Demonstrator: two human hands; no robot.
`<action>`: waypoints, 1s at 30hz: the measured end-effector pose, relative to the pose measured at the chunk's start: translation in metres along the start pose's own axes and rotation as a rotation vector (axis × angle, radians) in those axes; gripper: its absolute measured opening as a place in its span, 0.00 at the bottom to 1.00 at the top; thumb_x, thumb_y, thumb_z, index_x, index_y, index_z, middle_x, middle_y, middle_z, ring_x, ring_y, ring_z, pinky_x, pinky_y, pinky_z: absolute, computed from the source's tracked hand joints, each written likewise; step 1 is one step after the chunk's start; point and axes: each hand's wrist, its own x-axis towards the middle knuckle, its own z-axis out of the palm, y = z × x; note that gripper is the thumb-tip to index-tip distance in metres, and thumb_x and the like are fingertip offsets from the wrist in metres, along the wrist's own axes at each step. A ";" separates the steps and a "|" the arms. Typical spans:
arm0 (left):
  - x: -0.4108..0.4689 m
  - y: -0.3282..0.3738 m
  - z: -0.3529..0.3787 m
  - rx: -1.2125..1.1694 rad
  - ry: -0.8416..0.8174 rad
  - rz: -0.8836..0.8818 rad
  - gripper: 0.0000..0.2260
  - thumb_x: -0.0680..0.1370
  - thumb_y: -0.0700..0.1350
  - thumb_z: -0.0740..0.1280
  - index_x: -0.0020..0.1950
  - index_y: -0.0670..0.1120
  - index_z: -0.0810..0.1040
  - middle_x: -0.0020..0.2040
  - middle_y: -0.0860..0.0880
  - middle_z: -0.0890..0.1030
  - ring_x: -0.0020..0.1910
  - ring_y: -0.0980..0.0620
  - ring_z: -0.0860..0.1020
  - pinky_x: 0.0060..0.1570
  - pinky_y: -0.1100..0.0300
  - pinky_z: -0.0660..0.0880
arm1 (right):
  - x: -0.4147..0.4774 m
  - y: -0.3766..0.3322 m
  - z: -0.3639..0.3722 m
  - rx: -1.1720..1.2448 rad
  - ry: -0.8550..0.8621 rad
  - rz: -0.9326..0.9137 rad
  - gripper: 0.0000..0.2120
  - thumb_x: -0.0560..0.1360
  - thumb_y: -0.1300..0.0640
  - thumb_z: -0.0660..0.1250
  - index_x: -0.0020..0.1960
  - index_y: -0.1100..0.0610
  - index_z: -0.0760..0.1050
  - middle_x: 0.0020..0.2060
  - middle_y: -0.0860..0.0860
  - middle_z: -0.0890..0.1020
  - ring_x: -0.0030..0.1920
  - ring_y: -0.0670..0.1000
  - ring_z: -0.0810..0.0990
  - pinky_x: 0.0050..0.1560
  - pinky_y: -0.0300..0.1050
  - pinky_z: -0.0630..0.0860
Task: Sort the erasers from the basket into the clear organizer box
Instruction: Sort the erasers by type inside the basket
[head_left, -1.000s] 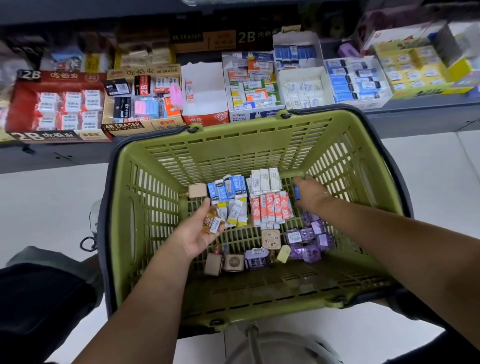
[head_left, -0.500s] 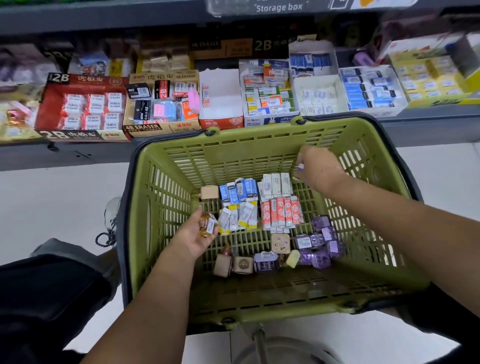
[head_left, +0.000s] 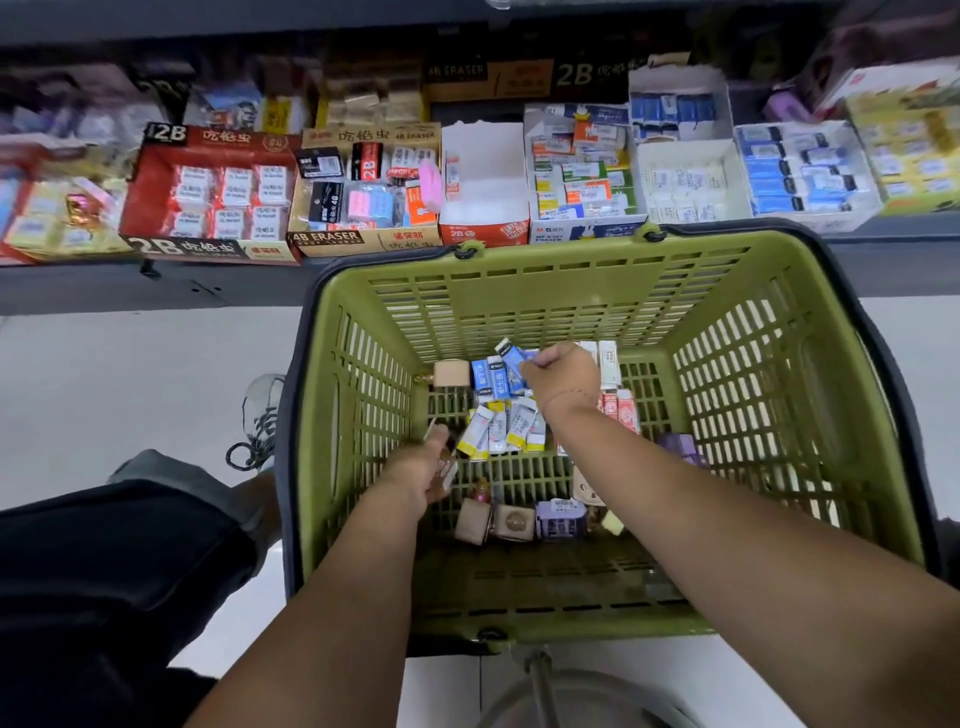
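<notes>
Pinching one end of a small blue-and-white paper-sleeved eraser, the right hand holds it tilted above the row of like blue erasers on the floor of the olive-green slatted plastic basket. The left hand, lower left in the basket, curls its fingers round a small wrapped packet that is too blurred to name. White-and-yellow sleeved erasers lie between the two hands, and red-and-white ones lie just beside the right wrist. No clear organizer box is in view. Such an eraser is probably light, firm and slightly rubbery, with a smooth paper sleeve that may slide off. Gripping across the sleeve's long sides rather than by one end looks safer.
</notes>
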 end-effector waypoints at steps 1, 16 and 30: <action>0.001 -0.002 0.001 0.067 0.008 0.005 0.17 0.78 0.56 0.66 0.47 0.41 0.74 0.42 0.44 0.76 0.39 0.48 0.76 0.41 0.56 0.79 | 0.001 0.001 0.001 -0.048 0.003 -0.014 0.14 0.73 0.58 0.71 0.32 0.51 0.69 0.37 0.50 0.78 0.38 0.50 0.75 0.39 0.36 0.68; -0.004 -0.010 -0.005 0.124 -0.048 -0.028 0.17 0.77 0.59 0.65 0.44 0.45 0.74 0.43 0.47 0.76 0.40 0.50 0.76 0.37 0.59 0.80 | -0.002 0.007 -0.033 -0.267 -0.089 -0.216 0.09 0.74 0.52 0.68 0.40 0.55 0.72 0.29 0.46 0.73 0.34 0.50 0.73 0.36 0.39 0.65; -0.017 -0.011 -0.013 0.285 -0.119 0.009 0.25 0.72 0.64 0.68 0.57 0.46 0.74 0.57 0.47 0.72 0.49 0.47 0.80 0.32 0.61 0.80 | -0.025 0.053 -0.072 -0.923 -0.945 -0.360 0.21 0.71 0.55 0.73 0.63 0.55 0.75 0.58 0.50 0.79 0.51 0.48 0.77 0.49 0.39 0.73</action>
